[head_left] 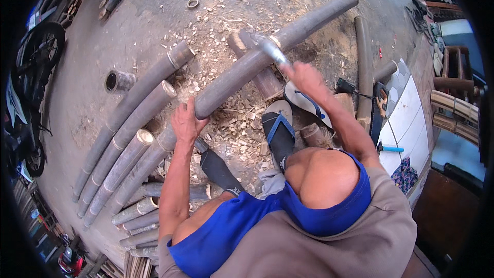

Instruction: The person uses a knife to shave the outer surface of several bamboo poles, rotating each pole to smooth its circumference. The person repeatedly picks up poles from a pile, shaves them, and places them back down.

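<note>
A long grey-brown bamboo pole [231, 83] slants from near my left hand up to the far right. It rests across a shorter, thick bamboo or wooden piece [268, 83] on the floor. My left hand [186, 122] is wrapped round the pole's near end, thumb on top. Closed on a metal-bladed chopping tool [276, 52], my right hand [307, 80] is at the pole's middle. Motion smears the blade, which lies against or just over a pale ring on the pole; I cannot tell whether it touches. The tool's handle is mostly hidden in my fist.
Several bamboo poles [135, 104] lie at the left, with shorter pieces [139, 211] nearer. Wood chips [239, 134] cover the floor around my feet. A sandal [303, 100], a handsaw [380, 104] and white tiles [404, 116] are at the right. A motorcycle [31, 98] stands far left.
</note>
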### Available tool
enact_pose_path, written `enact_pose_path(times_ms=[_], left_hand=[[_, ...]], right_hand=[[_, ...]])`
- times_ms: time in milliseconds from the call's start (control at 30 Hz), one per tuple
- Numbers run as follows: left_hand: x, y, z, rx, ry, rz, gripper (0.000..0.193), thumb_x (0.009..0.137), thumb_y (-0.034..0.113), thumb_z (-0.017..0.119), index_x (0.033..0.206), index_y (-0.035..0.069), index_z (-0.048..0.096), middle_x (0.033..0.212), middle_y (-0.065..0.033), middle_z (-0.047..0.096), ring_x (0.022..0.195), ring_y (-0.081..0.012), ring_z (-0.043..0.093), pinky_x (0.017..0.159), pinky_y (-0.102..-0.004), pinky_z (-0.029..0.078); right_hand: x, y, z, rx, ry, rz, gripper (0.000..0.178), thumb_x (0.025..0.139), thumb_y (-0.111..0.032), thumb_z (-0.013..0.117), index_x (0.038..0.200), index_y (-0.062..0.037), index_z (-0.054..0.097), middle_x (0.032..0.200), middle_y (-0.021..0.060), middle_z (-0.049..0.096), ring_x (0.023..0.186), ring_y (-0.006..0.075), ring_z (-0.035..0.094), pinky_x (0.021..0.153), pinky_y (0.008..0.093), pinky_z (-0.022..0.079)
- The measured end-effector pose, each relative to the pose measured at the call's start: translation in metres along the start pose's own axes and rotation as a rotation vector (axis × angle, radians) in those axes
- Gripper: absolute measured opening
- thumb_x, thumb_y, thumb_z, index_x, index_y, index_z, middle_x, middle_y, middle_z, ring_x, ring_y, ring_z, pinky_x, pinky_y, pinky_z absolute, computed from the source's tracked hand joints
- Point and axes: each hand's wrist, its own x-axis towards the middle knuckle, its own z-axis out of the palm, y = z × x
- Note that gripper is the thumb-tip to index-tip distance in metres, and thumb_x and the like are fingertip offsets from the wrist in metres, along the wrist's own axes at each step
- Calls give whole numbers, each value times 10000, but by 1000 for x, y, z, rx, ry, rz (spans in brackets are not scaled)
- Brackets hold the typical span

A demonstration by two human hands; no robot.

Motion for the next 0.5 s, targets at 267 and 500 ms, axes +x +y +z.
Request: enact_pose_path(times_ms=[267, 500], left_hand=[[1, 3, 0, -26, -21, -49, 934, 620, 398, 951, 1444, 168, 578, 1114, -142, 648, 1037, -362, 653, 878, -500, 527], [22, 4, -25, -129, -298, -102, 974, 644, 530, 929, 1469, 156, 570, 1284, -193, 698, 1119, -370, 714, 963, -482, 563]], right_hand=[[-5, 8, -2, -92, 4, -98, 720, 1019, -689, 494, 1149, -17, 715, 949, 344, 730, 920, 525, 731, 821, 647, 564], [16, 24, 36, 227, 185, 165, 811, 971, -784, 479, 1159, -34, 724, 1059, 418, 694, 1093, 515, 704, 1044, 649, 472]])
